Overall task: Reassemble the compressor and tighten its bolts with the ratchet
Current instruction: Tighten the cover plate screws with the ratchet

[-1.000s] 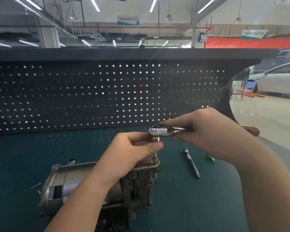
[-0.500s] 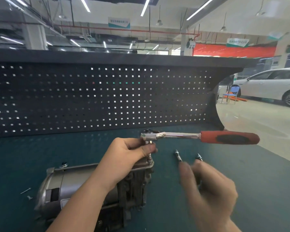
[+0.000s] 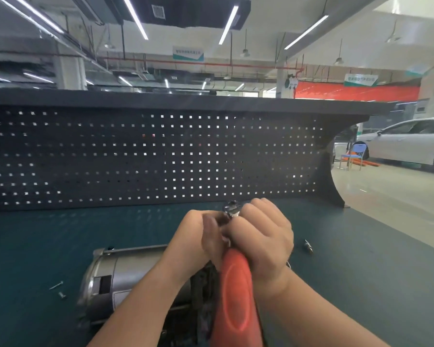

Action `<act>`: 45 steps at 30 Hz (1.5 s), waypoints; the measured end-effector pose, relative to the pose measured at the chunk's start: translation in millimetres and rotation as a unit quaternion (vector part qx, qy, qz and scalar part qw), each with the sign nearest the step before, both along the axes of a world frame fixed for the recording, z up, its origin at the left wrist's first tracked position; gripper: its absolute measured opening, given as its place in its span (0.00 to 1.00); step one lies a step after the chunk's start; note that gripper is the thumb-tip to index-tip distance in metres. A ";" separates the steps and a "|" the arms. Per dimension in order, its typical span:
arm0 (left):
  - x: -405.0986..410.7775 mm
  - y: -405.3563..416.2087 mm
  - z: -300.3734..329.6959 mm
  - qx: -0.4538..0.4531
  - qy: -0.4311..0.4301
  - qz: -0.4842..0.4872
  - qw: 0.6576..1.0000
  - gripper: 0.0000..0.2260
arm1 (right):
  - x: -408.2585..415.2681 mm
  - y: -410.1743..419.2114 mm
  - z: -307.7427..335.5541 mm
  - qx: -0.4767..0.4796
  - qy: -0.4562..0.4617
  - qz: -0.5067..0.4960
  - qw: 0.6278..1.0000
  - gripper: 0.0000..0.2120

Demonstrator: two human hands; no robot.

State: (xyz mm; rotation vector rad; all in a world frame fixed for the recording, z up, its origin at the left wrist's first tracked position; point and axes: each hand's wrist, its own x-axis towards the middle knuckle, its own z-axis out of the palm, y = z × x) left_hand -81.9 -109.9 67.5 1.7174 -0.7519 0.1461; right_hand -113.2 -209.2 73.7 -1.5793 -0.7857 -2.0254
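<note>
Head view: a workshop hall with strip lights overhead; a white car stands far right beyond the bench. The work surface is a dark teal bench mat backed by a black perforated panel.

The compressor lies on its side at near centre-left of the mat, its grey cylindrical body pointing left. The ratchet stands over its right end, head far and red handle running near, toward the camera. The left hand is curled around the socket area just below the ratchet head; its fingertips are hidden, so the exact pinch cannot be told. The right hand wraps the metal shank just above the red grip, fingers pressed together around it.

Loose parts remain: two small screws near left of the compressor and one bolt right of the hands.

Judgement: the housing appears joined and one bolt is under the ratchet; tightening is under way, with at least the loose fasteners yet to fit.
</note>
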 end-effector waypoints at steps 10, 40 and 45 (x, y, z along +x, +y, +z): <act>5.9 -3.4 -1.6 -0.030 0.058 -0.035 0.997 0.09 | 44.7 -52.8 -7.2 0.325 0.245 0.393 0.824 0.06; 3.6 -4.0 -6.3 0.011 0.027 -0.036 0.999 0.10 | 22.2 -53.1 -8.7 0.062 0.104 0.210 0.970 0.06; 5.4 -4.6 -8.7 -0.006 0.018 0.002 1.000 0.12 | 33.6 -51.2 -3.8 0.325 0.309 0.381 0.808 0.06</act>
